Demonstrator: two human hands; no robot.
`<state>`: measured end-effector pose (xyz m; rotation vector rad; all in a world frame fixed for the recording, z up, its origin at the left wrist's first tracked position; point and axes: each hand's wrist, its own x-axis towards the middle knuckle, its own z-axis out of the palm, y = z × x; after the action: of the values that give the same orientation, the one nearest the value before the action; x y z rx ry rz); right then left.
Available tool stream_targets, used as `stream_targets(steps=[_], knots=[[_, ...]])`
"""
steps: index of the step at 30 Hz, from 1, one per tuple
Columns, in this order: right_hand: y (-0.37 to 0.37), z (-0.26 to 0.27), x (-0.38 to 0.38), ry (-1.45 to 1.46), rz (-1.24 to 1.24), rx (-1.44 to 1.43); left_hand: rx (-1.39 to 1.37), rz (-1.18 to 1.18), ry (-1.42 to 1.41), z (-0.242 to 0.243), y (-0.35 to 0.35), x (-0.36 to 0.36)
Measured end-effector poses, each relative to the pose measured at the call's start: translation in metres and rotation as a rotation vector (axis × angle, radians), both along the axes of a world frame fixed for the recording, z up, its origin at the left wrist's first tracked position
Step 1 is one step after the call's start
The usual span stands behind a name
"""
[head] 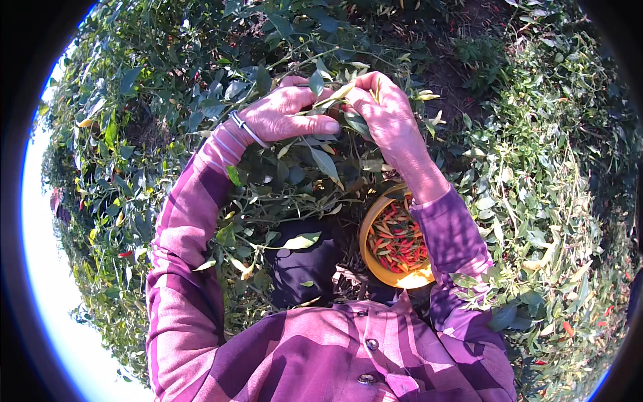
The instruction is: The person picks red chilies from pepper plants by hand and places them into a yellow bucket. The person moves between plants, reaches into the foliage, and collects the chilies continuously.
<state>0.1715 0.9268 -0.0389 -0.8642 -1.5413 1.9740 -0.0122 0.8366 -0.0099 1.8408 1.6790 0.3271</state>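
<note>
My left hand (289, 110), with a pale band at its wrist, reaches in among the leafy stems of a chili pepper plant (324, 163), its thumb extended below a stem. Close to its right, my right hand (379, 103) has thumb and fingers closed around a thin green-yellow piece of the plant; whether that is a pepper or a stem is hard to tell. A pale yellow chili pepper (342, 92) lies between the two hands. Below my right wrist stands a yellow bucket (368, 251) holding many red, orange and yellow chili peppers (397, 236), partly covered by my right forearm.
Dense chili plants (542, 191) with scattered red and pale peppers surround me on both sides. A leafy branch with a pale leaf (301, 241) crosses above my dark-clothed leg (301, 271). Shaded soil (447, 75) shows at the upper right.
</note>
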Motion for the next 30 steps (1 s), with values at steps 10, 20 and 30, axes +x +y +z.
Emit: stream_targets(steps=[10,20,30], knots=[[0.007,-0.018,0.014,0.201,0.229,-0.496,-0.188,-0.122,-0.253,-0.009,0.002,0.001],[0.075,0.018,0.007,0.283,0.027,-0.432,-0.170,-0.410,-0.154,-0.028,-0.022,0.018],[0.020,-0.009,0.086,-0.111,0.344,-0.507,-0.065,-0.246,-0.223,-0.027,-0.009,-0.002]])
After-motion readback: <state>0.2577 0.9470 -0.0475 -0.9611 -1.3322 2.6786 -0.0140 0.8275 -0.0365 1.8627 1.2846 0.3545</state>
